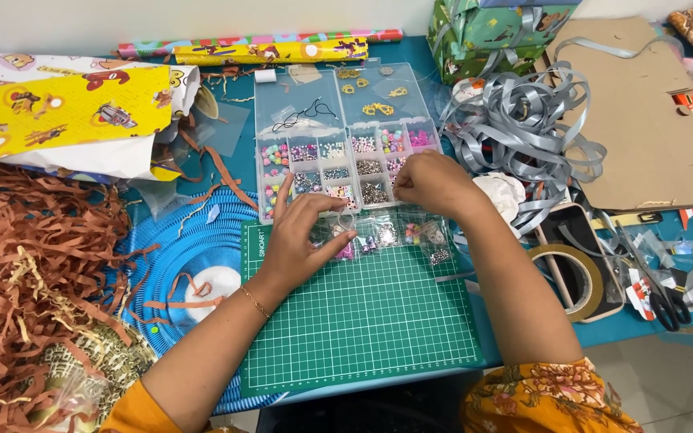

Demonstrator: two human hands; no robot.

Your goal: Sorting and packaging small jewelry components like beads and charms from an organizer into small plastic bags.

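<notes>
Shredded paper: a heap of brown strips (34, 265) covers the left end of the table.
Wrapping paper: a yellow sheet with cartoon prints (66, 108) lies at the far left, above the strips.
Blue mat: a round ribbed mat (194, 232) sits just left of the cutting mat, partly under the left forearm.
Left hand (302, 236): thumb and forefinger are pinched on a small wire loop (346, 222), the other fingers raised and spread; a thin bracelet circles the wrist.
Wire loop: held at the far edge of the green cutting mat (362, 321), just in front of the bead box, above small clear bead packets (411, 236).
Bead box: a clear compartmented box (338, 136) lies open beyond the mat, with coloured beads in its near cells.
Right hand (435, 183): curled closed over the box's near right corner; what the fingers pinch is hidden, I cannot tell.
Ribbon: a tangle of grey ribbon (523, 128) lies right of the box.
Tape roll: brown tape (575, 277) rests near the right forearm.
Scissors: a black-handled pair (659, 293) lies at the far right.
</notes>
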